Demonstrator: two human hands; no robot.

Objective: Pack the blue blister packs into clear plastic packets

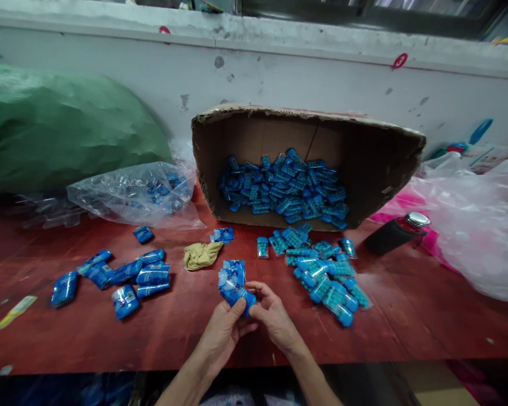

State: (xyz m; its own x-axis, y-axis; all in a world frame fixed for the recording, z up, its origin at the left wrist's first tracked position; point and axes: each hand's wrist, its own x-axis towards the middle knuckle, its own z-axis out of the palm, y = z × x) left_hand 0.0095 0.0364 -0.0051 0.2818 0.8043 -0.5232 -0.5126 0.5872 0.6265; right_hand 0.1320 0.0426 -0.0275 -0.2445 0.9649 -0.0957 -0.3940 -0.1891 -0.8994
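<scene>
Blue packet point(237, 294) low centre of frame, above table edge, pinched between both hands. Left hand point(223, 332) grips from below-left, fingers curled on it; right hand point(273, 317) pinches its right end, thumb on top. Step in hand, by the look: bundling or bagging one packet. Next move likely calls for firm pinch, steady fold. Small stack of packets point(232, 272) just above. Finished bundles point(129, 276) at left, loose pile point(324, 270) at right, cardboard box point(307, 163) tipped open behind, yellow cloth point(201, 255) near centre, red table point(406, 316).
</scene>
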